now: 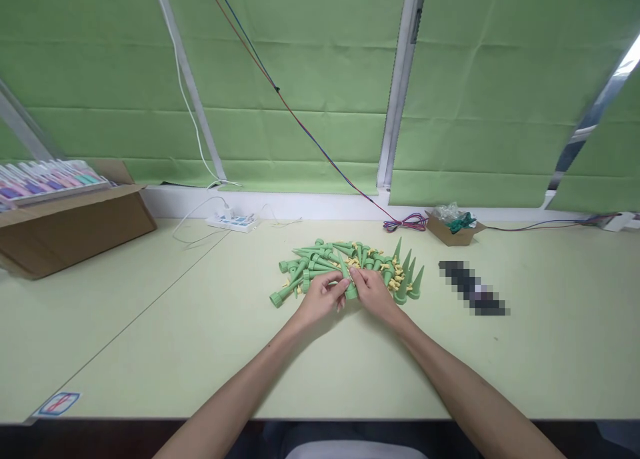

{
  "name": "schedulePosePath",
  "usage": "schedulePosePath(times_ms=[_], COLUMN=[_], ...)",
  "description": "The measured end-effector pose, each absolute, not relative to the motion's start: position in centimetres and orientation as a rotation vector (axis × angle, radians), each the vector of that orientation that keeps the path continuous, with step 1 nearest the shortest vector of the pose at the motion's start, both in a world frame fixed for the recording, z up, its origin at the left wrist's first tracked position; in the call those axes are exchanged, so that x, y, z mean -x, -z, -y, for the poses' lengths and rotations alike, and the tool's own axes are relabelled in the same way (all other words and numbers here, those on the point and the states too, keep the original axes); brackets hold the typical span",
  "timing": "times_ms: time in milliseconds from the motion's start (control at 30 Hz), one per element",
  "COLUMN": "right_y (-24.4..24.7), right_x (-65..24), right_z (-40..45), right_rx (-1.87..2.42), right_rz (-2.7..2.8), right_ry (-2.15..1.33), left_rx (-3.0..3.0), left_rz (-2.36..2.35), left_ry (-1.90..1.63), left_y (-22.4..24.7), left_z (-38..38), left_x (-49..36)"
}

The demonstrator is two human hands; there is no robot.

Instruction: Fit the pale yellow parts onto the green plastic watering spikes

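Observation:
Between my two hands a green cone-shaped spike (351, 291) stands with its tip up. My left hand (324, 297) pinches it from the left, and my right hand (373, 291) has its fingers closed on its right side. Behind and around my hands lies a pile of green spikes (320, 262) with ridged caps, mixed with small yellow pieces (399, 277). Several spikes at the right of the pile (405, 282) stand upright on their caps. My fingers hide part of the held spike.
At the far left is a cardboard box (80, 225) of pens. A power strip (233, 222) and cables (410, 223) lie along the back edge. A small carton (453, 232) holds plastic and green items. A pixelated dark object (473, 289) lies at the right.

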State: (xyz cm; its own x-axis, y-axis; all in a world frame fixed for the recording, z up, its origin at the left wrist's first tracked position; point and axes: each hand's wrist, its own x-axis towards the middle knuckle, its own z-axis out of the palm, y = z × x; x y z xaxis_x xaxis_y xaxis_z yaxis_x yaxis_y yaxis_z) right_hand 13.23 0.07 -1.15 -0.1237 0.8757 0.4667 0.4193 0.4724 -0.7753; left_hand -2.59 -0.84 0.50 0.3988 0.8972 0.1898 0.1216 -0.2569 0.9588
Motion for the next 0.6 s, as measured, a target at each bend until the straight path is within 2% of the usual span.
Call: schedulePosePath(times_ms=[367, 600], right_y=[1.2, 1.6], right_x=[-13.3, -12.8], right_z=[0.2, 0.3], right_rx=[1.086, 1.137], right_rz=[1.761, 1.757], right_ry=[-0.500, -0.426], left_rx=[-1.502, -1.430], left_rz=[-0.836, -0.866], left_ry=[-0.959, -1.069], left_y=[0.0, 0.5], left_z=[0.6, 0.2], left_x=[2.6, 2.3])
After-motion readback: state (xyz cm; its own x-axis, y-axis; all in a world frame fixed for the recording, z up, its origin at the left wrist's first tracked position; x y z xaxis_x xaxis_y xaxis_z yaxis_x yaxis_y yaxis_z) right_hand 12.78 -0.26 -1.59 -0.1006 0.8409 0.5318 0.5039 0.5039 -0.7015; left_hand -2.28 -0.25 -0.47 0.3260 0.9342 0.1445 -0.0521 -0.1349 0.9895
